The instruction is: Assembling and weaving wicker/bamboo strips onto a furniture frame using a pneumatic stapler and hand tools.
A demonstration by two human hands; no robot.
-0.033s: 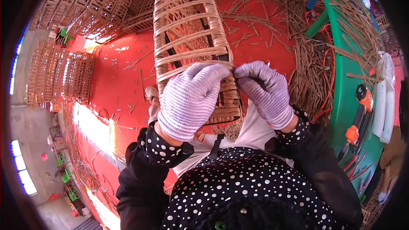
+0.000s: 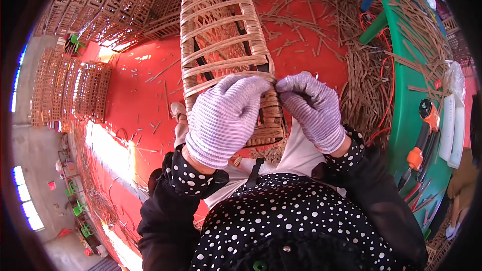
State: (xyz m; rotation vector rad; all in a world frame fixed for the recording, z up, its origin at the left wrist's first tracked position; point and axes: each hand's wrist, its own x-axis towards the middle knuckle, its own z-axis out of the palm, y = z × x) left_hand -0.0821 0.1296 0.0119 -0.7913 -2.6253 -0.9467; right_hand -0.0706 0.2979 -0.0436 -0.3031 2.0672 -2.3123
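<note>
— What colours are the gloves and the weaving?
— The left hand (image 2: pixel 223 120) and right hand (image 2: pixel 314 110) wear pale lilac ribbed knit gloves; the wicker frame (image 2: pixel 223 35) is tan, with black bars inside.
— And the rest?
— Black sleeves with white polka dots (image 2: pixel 286 221), a red floor (image 2: pixel 135 95), a green table (image 2: pixel 406 120) and an orange-and-black tool (image 2: pixel 422 130) near its right edge.

- Red floor (image 2: pixel 130 95) strewn with cane offcuts.
- Left of it, stacked woven frames (image 2: pixel 70 90).
- Right of it, a green counter (image 2: pixel 406 120).
- Sunlight streaks the floor's near-left part.
</note>
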